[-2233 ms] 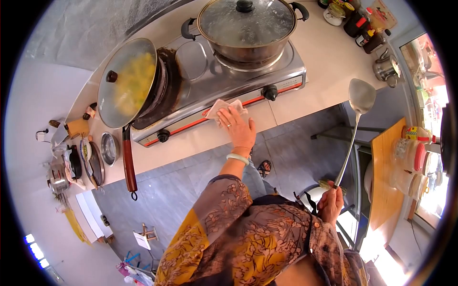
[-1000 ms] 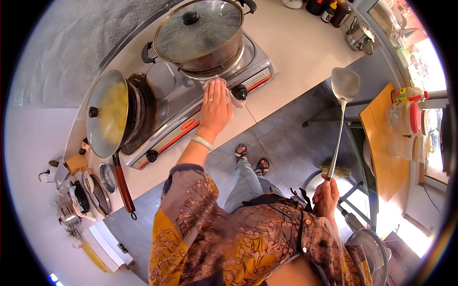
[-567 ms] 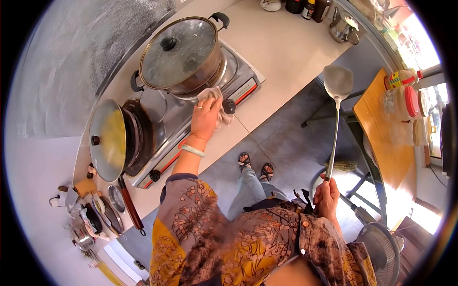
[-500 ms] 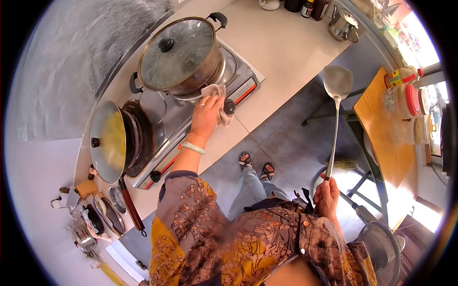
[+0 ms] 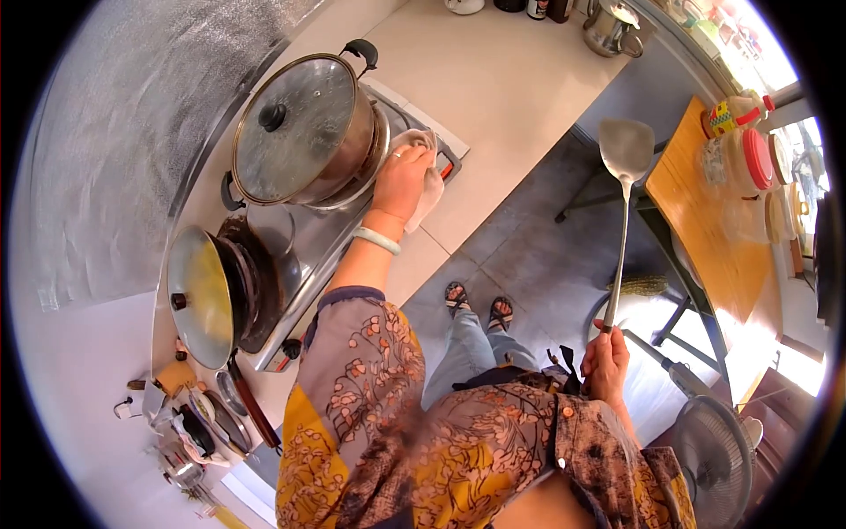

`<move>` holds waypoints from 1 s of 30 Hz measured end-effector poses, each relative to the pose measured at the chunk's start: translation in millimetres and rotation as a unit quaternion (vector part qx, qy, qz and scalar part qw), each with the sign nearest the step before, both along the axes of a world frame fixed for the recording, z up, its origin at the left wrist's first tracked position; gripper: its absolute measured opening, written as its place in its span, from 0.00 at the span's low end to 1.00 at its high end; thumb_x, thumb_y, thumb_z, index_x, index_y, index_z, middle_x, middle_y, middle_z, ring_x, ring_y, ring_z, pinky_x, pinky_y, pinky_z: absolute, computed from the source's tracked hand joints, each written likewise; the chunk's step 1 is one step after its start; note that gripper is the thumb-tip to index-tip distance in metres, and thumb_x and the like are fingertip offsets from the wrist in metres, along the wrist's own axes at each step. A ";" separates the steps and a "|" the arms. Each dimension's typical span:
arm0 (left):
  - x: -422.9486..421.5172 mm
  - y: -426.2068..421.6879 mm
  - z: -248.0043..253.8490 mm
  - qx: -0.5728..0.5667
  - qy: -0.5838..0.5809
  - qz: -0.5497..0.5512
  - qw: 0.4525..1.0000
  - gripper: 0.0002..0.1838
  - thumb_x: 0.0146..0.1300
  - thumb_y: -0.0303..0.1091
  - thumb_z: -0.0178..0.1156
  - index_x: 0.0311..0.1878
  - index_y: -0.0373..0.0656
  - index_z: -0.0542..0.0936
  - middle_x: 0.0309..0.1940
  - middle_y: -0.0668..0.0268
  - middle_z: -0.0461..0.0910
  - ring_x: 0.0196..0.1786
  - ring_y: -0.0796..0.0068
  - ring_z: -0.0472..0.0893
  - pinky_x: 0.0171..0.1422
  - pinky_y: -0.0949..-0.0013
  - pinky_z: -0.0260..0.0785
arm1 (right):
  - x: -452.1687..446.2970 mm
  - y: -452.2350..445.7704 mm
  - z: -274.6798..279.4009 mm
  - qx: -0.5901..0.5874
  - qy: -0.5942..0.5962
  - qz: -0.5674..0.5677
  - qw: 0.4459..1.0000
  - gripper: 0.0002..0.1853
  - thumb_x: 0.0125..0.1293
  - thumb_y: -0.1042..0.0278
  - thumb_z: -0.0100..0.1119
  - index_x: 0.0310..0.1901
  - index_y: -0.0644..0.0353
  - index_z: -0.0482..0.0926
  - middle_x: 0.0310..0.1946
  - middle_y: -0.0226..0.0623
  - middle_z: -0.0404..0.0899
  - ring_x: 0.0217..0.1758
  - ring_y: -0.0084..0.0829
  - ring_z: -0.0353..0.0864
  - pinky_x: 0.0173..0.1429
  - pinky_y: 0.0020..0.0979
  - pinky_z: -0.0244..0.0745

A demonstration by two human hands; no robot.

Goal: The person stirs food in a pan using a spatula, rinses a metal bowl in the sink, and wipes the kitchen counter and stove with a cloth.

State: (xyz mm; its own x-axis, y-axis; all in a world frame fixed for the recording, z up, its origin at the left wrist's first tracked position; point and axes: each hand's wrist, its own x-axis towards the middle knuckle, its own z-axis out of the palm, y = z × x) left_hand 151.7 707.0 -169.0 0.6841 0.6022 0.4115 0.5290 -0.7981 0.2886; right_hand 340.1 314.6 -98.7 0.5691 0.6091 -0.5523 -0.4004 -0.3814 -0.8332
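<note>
My left hand (image 5: 401, 185) presses a pale pink cloth (image 5: 426, 201) against the front of the steel gas stove (image 5: 307, 280), close to its right-hand end. Its fingers are bent over the cloth and partly hide the knob area. Just behind it, a large lidded pot (image 5: 339, 163) stands on the right burner, bubbles showing under the glass. A lidded pan (image 5: 201, 304) with yellow food inside sits at the left burner, its long handle towards the counter's front edge. At the right, my right hand (image 5: 604, 363) grips the handle of a metal spatula (image 5: 627, 152), held upright away from the stove.
Bottles and a steel pot (image 5: 610, 28) stand at the counter's far end. Jars (image 5: 738, 161) sit on a wooden table (image 5: 705, 220) at the right. A fan (image 5: 712, 450) is at the lower right. Plates and a knife lie beyond the pan, along the counter's left part.
My left hand has wiped the cloth rightwards along the stove front, from between the knobs to the right end. The view has turned. My right hand still holds the spatula.
</note>
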 end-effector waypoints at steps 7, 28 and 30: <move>25.5 10.2 -6.3 0.040 0.012 0.013 0.999 0.11 0.54 0.26 0.57 0.41 0.46 0.81 0.37 0.67 0.78 0.46 0.60 0.75 0.49 0.64 0.71 | -4.3 -0.1 -1.2 -0.007 0.019 -0.019 1.000 0.13 0.73 0.65 0.45 0.53 0.63 0.70 0.19 0.24 0.66 0.15 0.16 0.63 0.19 0.17 0.59; -35.4 -27.4 9.9 -0.012 0.091 0.031 0.995 0.12 0.54 0.24 0.57 0.41 0.43 0.83 0.41 0.62 0.77 0.49 0.56 0.75 0.53 0.61 0.70 | -10.6 -17.0 -2.9 0.025 0.017 0.013 0.999 0.14 0.73 0.65 0.44 0.53 0.65 0.68 0.17 0.24 0.66 0.15 0.16 0.63 0.19 0.18 0.60; -20.8 -19.2 8.3 -0.022 0.075 0.019 0.997 0.11 0.54 0.24 0.57 0.40 0.43 0.83 0.41 0.62 0.77 0.49 0.56 0.75 0.54 0.61 0.70 | -11.3 -19.6 -3.1 0.027 0.022 0.008 0.999 0.14 0.73 0.65 0.44 0.54 0.65 0.68 0.17 0.24 0.66 0.15 0.16 0.63 0.19 0.18 0.60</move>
